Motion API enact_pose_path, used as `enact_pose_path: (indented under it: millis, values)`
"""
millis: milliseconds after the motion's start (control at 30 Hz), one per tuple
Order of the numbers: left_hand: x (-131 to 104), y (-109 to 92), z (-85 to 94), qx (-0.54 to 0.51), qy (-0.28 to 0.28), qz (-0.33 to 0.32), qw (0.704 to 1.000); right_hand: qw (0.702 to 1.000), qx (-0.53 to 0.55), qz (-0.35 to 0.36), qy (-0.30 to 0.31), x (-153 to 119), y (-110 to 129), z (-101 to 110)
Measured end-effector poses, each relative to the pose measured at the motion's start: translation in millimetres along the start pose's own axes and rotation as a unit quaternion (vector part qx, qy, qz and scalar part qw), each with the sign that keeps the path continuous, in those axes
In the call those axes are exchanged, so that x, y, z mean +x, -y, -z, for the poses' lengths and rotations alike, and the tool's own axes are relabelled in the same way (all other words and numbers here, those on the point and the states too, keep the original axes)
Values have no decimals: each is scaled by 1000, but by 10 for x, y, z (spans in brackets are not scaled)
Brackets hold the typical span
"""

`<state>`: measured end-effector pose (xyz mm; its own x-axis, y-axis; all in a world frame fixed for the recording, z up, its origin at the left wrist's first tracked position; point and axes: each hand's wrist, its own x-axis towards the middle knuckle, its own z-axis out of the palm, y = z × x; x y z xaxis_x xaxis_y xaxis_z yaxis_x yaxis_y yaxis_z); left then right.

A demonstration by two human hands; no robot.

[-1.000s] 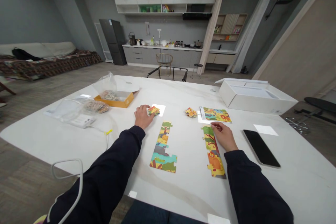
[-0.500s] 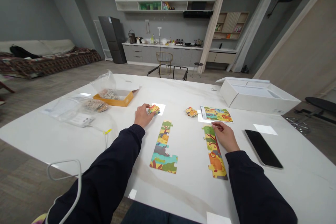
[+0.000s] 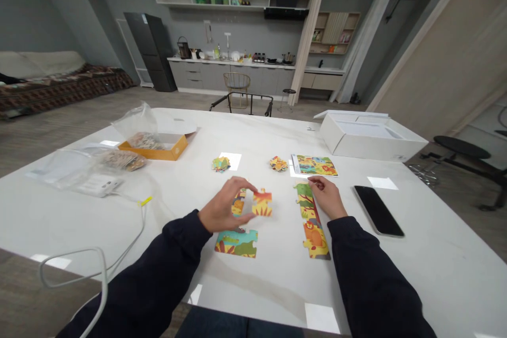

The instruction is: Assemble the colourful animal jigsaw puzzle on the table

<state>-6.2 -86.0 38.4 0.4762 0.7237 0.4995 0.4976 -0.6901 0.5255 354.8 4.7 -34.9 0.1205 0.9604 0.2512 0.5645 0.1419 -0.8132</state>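
Observation:
My left hand (image 3: 229, 206) grips a jigsaw puzzle piece (image 3: 262, 204) by its edges, between thumb and index finger, above the table. The piece is red and yellow with leaf shapes. Under this hand lies the left joined puzzle section (image 3: 237, 245), partly hidden, showing a crocodile. My right hand (image 3: 328, 198) rests with curled fingers at the upper right edge of the right puzzle strip (image 3: 312, 222), which shows a tree and a lion. Whether those fingertips hold anything is hidden. Farther back lie two small piles of pieces, a left pile (image 3: 221, 164) and a right pile (image 3: 278, 163).
A picture card (image 3: 317, 165) lies behind the right strip. A phone (image 3: 378, 210) sits to the right, a white box (image 3: 368, 137) behind it. At left are an orange box (image 3: 170, 150), bagged pieces (image 3: 122, 159) and a white cable (image 3: 138, 227).
My left hand has come from the left pile towards me and to the right, bringing a puzzle piece. My right hand stays by the right strip. The view has shifted slightly.

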Motion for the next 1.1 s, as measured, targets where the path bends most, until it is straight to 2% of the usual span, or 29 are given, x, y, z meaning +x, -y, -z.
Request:
enact_pose_path:
  millis: [100, 200, 533, 700, 833, 933, 1100]
  values:
    - [-210, -389, -187, -52, 76, -24, 995, 1000, 7, 2, -7, -11, 30, -4]
    - [-353, -558, -297, -50, 94, -11, 994, 1000, 9, 6, -7, -12, 29, -6]
    - [-376, -521, -382, 6, 128, 16, 992, 1000, 23, -2, -8, -26, 84, 3]
    - [-249, -605, -433, 32, 138, 15, 990, 1000, 23, 2, -8, -11, 54, -14]
    - [-16, -770, -592, 57, 142, -4, 988, 1000, 23, 4, -10, 4, 25, -30]
    - [124, -851, -741, 68, 167, -15, 984, 1000, 23, 10, -13, 4, 24, -29]
    - [146, -834, -855, 88, 210, -7, 974, 999, 16, 28, -11, -6, 21, -45]
